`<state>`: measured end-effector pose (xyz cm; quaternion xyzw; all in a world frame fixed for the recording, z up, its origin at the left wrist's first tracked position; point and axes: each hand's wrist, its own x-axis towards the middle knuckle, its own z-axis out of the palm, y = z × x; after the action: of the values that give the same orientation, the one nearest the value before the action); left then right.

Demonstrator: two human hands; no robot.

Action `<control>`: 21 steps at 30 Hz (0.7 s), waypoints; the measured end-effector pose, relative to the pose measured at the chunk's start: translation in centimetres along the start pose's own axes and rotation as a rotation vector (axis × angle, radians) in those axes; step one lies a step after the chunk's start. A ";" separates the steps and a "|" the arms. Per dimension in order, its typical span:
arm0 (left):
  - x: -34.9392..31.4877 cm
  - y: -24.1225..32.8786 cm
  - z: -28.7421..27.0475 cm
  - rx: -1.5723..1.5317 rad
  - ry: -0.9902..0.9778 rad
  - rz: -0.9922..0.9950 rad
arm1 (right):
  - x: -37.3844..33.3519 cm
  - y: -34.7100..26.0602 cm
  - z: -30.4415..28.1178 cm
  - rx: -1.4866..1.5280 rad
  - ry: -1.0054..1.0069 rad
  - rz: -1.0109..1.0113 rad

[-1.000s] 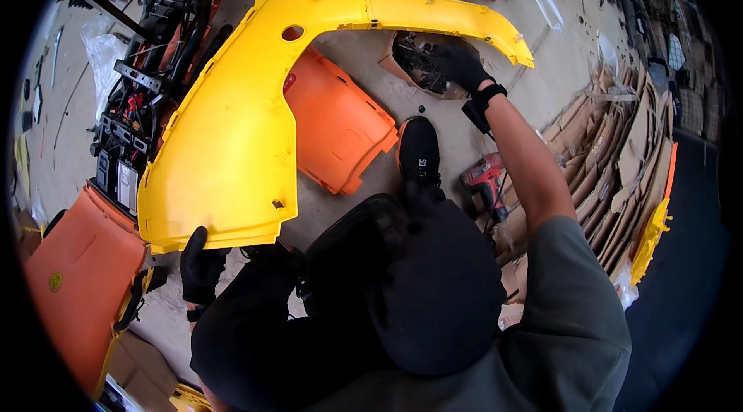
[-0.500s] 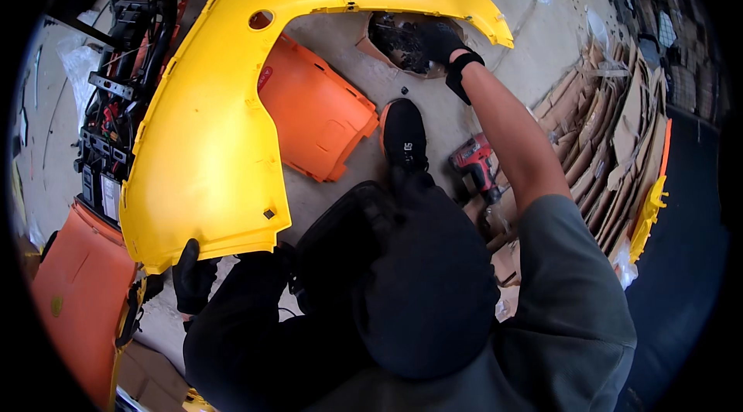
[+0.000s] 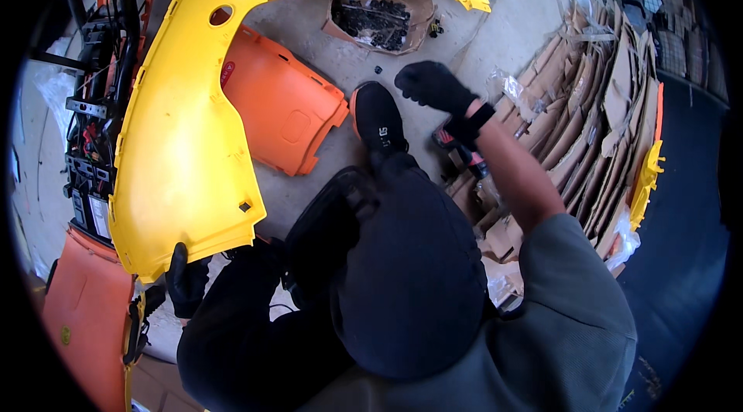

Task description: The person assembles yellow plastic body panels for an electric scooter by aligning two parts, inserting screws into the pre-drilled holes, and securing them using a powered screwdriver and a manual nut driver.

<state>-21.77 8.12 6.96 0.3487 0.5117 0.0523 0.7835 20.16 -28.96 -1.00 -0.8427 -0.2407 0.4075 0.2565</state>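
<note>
A large curved yellow plastic panel with a round hole near its upper bend lies across my left side. My black-gloved left hand grips its lower edge, thumb on the near face; the fingers behind are hidden. My right hand, gloved in black too, is in the air beyond my knee, its fingers curled in. Whatever it may hold is hidden. Past that hand sits an open cardboard box of small black parts. One small black piece lies on the floor near my shoe.
An orange panel lies on the floor beneath the yellow one. A red and black power drill is partly behind my right forearm. Flattened cardboard is stacked at right. Black frame and wiring stand at left, above another orange panel.
My right hand has come out of the box of black parts and back toward me, its fingers curled. My left hand keeps its hold on the yellow panel. The whole view has shifted slightly.
</note>
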 end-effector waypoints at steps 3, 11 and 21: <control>0.2 0.3 -0.3 0.070 -0.165 0.018 | 1.5 3.6 4.1 -0.105 0.273 -0.149; -0.3 -1.4 0.1 0.202 0.002 0.133 | 5.3 5.3 8.3 -0.307 0.520 -0.178; 0.4 -2.4 1.0 -0.247 -0.080 -0.221 | 2.0 3.8 7.7 -0.294 0.631 -0.237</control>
<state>-21.42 5.96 5.46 0.1932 0.5052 0.0144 0.8410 15.84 -28.80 -8.67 -0.9212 -0.3015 0.0559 0.2397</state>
